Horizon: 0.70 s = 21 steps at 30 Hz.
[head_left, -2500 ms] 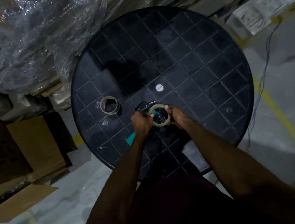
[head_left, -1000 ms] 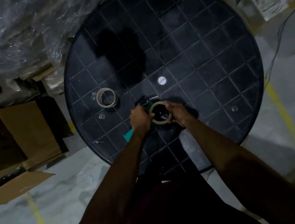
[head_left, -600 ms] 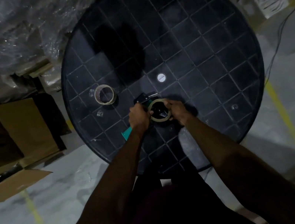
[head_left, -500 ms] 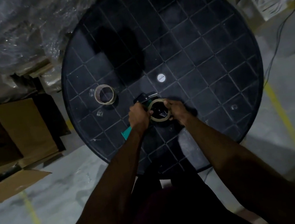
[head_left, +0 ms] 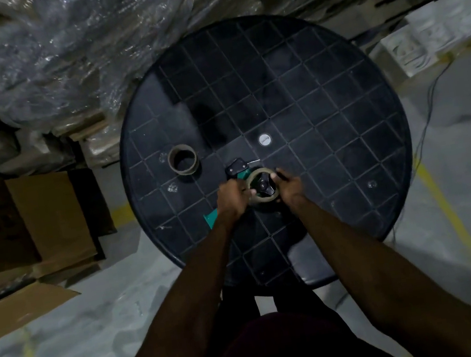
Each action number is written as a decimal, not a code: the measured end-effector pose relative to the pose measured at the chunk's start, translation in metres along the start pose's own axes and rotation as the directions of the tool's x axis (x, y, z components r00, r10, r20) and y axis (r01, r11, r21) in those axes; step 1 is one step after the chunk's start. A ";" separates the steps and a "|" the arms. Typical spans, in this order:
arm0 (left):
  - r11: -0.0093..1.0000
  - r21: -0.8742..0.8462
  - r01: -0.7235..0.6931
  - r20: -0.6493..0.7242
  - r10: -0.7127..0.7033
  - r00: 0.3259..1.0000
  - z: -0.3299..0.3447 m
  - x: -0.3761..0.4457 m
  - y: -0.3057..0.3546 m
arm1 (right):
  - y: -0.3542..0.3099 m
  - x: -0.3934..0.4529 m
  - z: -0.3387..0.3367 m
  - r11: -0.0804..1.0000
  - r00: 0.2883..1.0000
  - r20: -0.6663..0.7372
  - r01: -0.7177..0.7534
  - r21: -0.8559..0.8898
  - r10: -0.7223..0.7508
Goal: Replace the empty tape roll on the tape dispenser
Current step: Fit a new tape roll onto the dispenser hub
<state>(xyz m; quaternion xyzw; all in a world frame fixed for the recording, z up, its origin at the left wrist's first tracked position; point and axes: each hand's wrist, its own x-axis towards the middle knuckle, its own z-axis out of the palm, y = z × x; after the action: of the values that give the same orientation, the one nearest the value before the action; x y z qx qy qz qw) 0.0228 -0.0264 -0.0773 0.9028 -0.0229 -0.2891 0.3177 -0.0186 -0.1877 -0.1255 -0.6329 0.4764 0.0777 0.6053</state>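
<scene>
A green and black tape dispenser (head_left: 237, 169) lies on the round black table (head_left: 325, 107), its green handle end (head_left: 211, 216) poking out under my left wrist. A tan tape roll (head_left: 263, 185) sits around the dispenser's black hub. My left hand (head_left: 232, 196) grips the roll's left side and the dispenser body. My right hand (head_left: 288, 185) holds the roll's right side with its fingers on the rim. An empty brown cardboard core (head_left: 183, 163) stands alone on the table to the left.
A small white disc (head_left: 265, 139) marks the table's middle. Plastic-wrapped stacks (head_left: 51, 53) rise behind the table, cardboard boxes (head_left: 32, 218) sit on the floor at the left, white boxes (head_left: 429, 40) and a cable (head_left: 425, 128) at the right.
The view has shifted a little. Both hands stay on the roll and dispenser, with only slight finger movement around the roll's rim. The empty core has not moved.
</scene>
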 end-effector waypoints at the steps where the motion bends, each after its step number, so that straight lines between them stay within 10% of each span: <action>1: 0.999 -0.008 -0.035 -0.007 0.035 0.999 0.000 -0.004 -0.006 | 0.006 -0.002 0.000 0.998 0.998 -0.010 0.056 -0.022 -0.056; 7: 0.977 0.015 -0.213 0.011 0.213 0.977 -0.001 -0.020 -0.020 | 0.014 -0.018 0.007 0.952 0.981 -0.056 0.166 -0.258 -0.187; 21: 0.937 0.319 -0.144 -0.020 0.159 0.987 -0.007 -0.026 -0.009 | -0.012 -0.052 0.010 0.725 0.927 0.203 0.373 -0.579 -0.315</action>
<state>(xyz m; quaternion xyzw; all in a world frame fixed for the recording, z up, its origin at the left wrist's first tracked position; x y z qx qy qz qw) 0.0037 -0.0095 -0.0651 0.9440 -0.1311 -0.2356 0.1904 -0.0327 -0.1550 -0.0849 -0.8664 0.2721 0.1417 0.3941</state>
